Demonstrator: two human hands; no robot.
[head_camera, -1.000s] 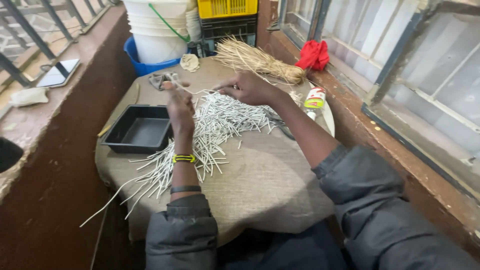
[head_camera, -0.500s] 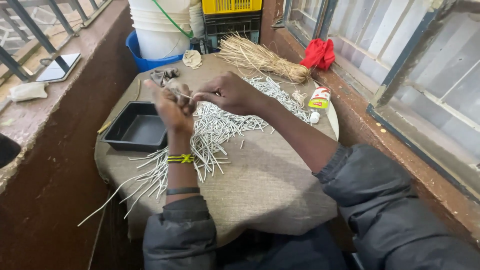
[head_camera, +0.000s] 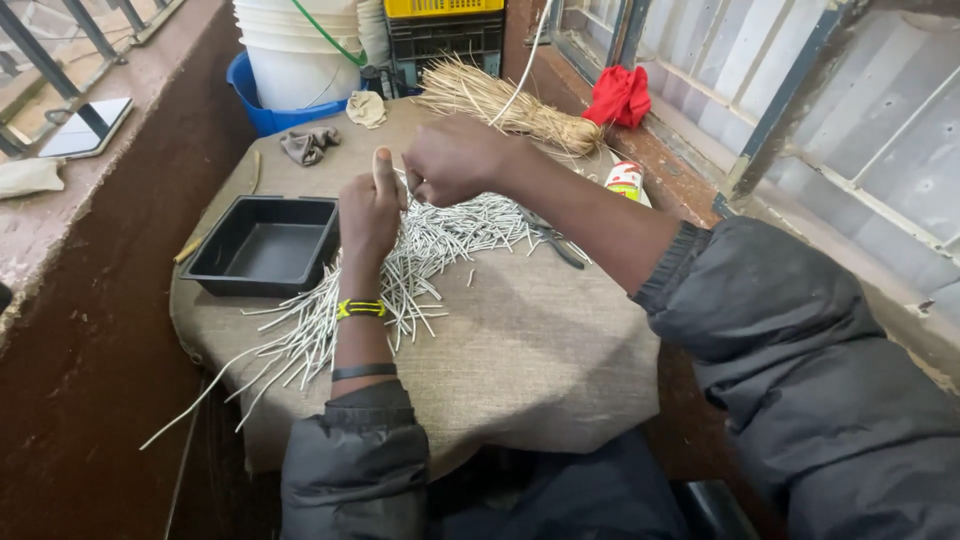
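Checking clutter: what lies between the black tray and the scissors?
In the head view, the pale sticks lie between the black tray and the scissors.

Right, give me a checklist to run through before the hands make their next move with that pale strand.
1. Left hand grips the thin pale strand: ok, held upright.
2. Right hand meets it: ok, fingers closed beside the left.
3. Heap of pale cut sticks lies under both hands: ok.
4. Black rectangular plastic tray within reach: ok, left of the heap.
5. Dark metal pliers reachable: cannot tell, partly hidden.
6. Sticks overhang the burlap-covered table: not ok.
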